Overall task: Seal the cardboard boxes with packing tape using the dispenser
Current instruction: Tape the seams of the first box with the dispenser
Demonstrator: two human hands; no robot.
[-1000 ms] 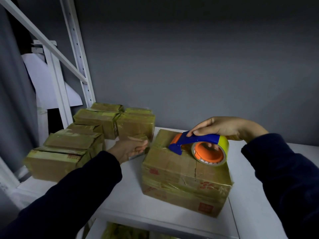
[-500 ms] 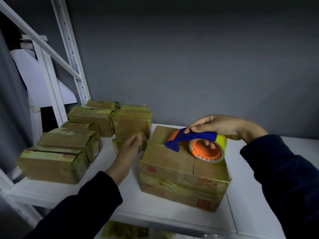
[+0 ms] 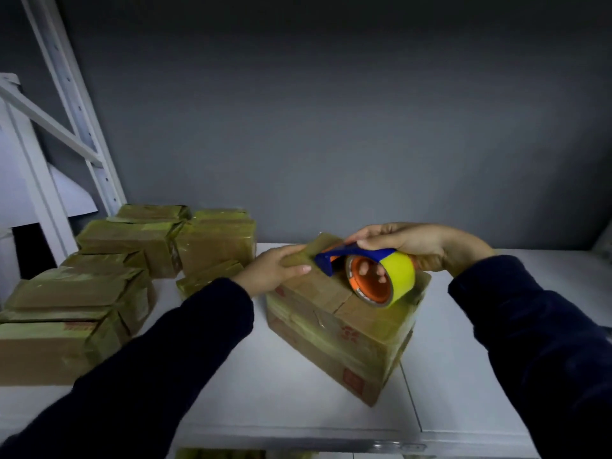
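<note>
Head view is showing the person's right hand (image 3: 407, 243) gripping the tape dispenser (image 3: 359, 254), hooked through its orange core (image 3: 374, 294), with the blade end sitting on top of the cardboard box (image 3: 341, 329) near the far edge. The left hand (image 3: 275, 271) is clamping the box's far-left corner. The box is sitting on the white shelf (image 3: 265, 392), right of the sealed boxes (image 3: 132, 240). Looks like they're starting a strip, so pulling low and straight along the top seam (image 3: 342, 301) while pinning the box should be avoiding wrinkles.
</note>
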